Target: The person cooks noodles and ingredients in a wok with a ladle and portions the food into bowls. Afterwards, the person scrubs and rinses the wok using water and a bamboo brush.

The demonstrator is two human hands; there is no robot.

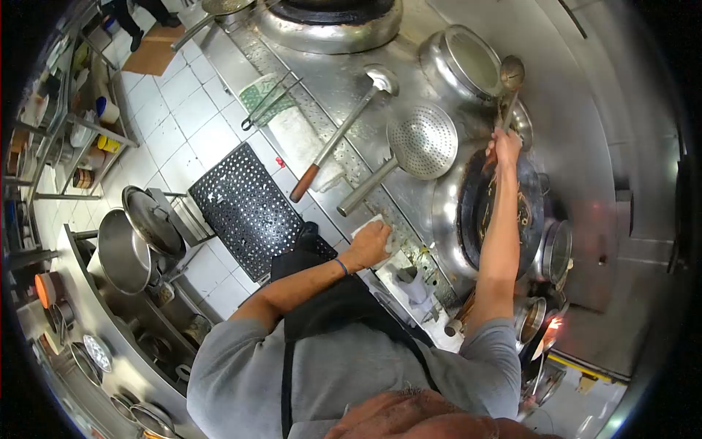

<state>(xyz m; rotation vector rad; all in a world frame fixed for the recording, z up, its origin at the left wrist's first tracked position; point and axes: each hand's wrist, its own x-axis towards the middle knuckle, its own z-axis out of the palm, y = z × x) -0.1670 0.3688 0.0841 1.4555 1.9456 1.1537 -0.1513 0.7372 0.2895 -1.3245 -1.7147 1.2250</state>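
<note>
My right hand (pixel 503 150) is closed around the handle of a ladle (pixel 512 72). The ladle's bowl is beside the rim of a metal pot (pixel 444 64) and above a smaller metal container (pixel 523 124). Under my right forearm sits a dark wok (pixel 468 212) with thin strips of food (pixel 523 211) in it. My left hand (pixel 371 245) grips a folded white cloth (pixel 395 244) near the counter's front edge. A perforated skimmer (pixel 423 140) and a second ladle with a wooden grip (pixel 344 139) lie on the counter to the left of the wok.
Metal tongs (pixel 270 102) rest on a green and white cloth (pixel 256 95). Another wok station (pixel 336 33) is farther along. Flames (pixel 554 323) show at the lower right, among metal pots. A black perforated mat (pixel 245 208) covers floor tiles. Behind stands a large pot (pixel 123 252).
</note>
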